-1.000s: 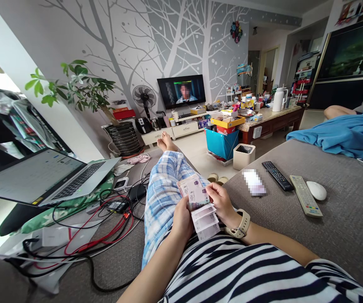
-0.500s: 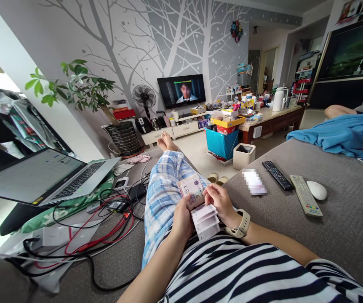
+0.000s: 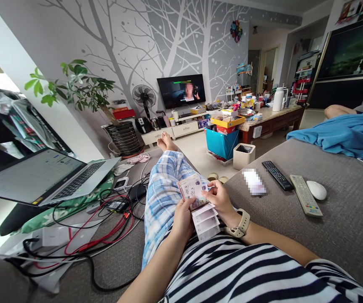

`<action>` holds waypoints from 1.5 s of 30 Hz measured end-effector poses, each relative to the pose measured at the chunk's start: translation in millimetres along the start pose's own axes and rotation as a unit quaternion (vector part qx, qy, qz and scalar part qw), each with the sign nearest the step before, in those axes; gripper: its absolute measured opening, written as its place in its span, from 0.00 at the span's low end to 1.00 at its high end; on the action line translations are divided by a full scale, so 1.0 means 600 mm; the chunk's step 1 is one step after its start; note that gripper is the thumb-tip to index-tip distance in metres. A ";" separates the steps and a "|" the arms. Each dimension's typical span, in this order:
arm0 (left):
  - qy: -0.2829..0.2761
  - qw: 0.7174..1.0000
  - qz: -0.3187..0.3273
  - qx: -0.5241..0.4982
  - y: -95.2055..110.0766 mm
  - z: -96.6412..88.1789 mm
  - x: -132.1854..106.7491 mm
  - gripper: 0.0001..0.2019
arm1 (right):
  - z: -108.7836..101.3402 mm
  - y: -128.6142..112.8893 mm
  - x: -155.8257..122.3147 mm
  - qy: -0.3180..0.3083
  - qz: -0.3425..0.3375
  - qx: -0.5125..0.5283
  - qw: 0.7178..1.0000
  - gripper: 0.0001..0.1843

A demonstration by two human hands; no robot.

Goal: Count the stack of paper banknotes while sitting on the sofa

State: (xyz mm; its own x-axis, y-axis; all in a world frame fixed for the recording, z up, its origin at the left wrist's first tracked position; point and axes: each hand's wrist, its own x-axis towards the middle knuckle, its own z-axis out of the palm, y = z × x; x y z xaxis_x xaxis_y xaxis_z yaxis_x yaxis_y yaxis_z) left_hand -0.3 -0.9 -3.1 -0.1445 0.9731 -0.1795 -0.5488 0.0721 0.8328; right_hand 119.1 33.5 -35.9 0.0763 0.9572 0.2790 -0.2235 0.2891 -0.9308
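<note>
I sit on a grey sofa with my legs in blue plaid trousers stretched out. My left hand (image 3: 183, 219) grips a stack of banknotes (image 3: 191, 189) from below, thumb on its face. My right hand (image 3: 220, 201), with a beige watch on the wrist, pinches the top note at its right edge. Several folded-over notes (image 3: 206, 222) fan out below the stack, over my striped shirt.
An open laptop (image 3: 39, 174) stands at the left above tangled red and black cables (image 3: 99, 223). Two remotes (image 3: 304, 195) and a white mouse (image 3: 316, 190) lie on the sofa at the right. A television, a fan, a plant and a cluttered table stand across the room.
The right hand's fingers have shifted on the stack, bending the top note over toward the fanned ones below. The picture on the television has changed.
</note>
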 end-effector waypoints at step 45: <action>-0.012 1.000 -0.010 -0.012 0.004 0.006 0.002 0.12 | 0.002 -0.032 -0.007 -0.020 -0.049 0.006 0.999 0.15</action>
State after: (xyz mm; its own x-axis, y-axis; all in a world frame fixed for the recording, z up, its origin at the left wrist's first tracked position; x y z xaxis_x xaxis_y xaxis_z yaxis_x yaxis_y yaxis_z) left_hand 1.0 1.3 0.5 -0.1133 0.9765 -0.1834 -0.5714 0.0869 0.8161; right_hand 121.7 23.9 -19.0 0.0604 0.9239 0.3779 -0.2292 0.3813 -0.8956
